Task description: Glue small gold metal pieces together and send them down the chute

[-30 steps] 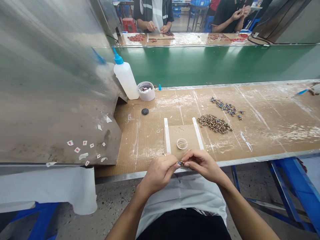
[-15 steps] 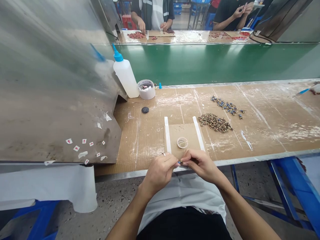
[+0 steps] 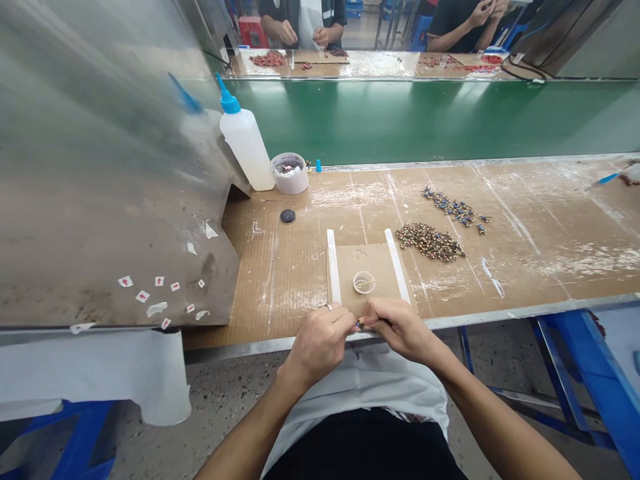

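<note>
At the table's front edge my left hand (image 3: 323,340) pinches a small blue and brass-coloured part (image 3: 359,324) between thumb and fingertips. My right hand (image 3: 397,327), also closed in a pinch, meets it at the part's other side; fingers cover most of the piece. Just beyond both hands, a small clear cup (image 3: 363,283) with a thin stick in it stands on a cardboard pad (image 3: 360,257) edged with white tape. Right of the pad lies a heap of small brass-coloured parts (image 3: 430,241). Behind that heap is a looser group of blue and brass-coloured parts (image 3: 453,205).
A white squeeze bottle (image 3: 247,150) with blue nozzle leans by the metal panel (image 3: 125,200) on the left. Beside it are a tape roll (image 3: 290,180) holding scraps and a black disc (image 3: 288,215). Past the green belt (image 3: 400,120), two other people handle small red parts.
The camera view has shifted slightly. Both hands stay together at the table edge around the small part, with the right fingers a little more curled over it.
</note>
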The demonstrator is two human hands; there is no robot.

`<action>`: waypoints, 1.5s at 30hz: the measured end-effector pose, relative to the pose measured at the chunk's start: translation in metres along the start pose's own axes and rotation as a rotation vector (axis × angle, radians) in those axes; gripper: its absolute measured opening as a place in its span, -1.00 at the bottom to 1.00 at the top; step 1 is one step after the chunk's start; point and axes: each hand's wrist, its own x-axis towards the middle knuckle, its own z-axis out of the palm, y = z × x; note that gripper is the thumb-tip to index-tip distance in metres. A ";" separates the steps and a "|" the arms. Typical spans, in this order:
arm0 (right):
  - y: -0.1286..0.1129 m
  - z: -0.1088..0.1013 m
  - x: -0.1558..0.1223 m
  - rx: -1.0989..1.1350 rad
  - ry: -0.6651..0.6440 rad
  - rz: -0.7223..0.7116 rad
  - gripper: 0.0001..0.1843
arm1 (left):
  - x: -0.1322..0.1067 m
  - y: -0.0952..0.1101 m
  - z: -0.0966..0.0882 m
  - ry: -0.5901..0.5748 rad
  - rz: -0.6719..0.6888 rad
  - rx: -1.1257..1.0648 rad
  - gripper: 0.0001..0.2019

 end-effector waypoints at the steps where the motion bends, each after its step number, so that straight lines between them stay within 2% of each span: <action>1: 0.000 0.000 0.000 -0.002 -0.004 0.004 -0.72 | 0.000 0.000 0.000 0.000 0.001 0.004 -0.77; 12: -0.004 0.000 0.001 -0.031 0.018 0.025 -0.73 | 0.000 0.004 0.001 0.023 -0.013 0.054 -0.75; 28: -0.004 0.001 -0.001 -0.054 0.012 -0.048 -0.77 | 0.001 0.003 -0.001 -0.006 -0.007 0.063 -0.77; 39: -0.024 -0.007 0.005 -0.224 -0.052 0.005 -0.76 | 0.001 0.003 -0.001 0.003 -0.013 0.052 -0.75; 45: -0.018 -0.002 0.004 -0.113 -0.024 0.025 -0.78 | -0.001 0.001 -0.002 -0.018 -0.019 0.046 -0.76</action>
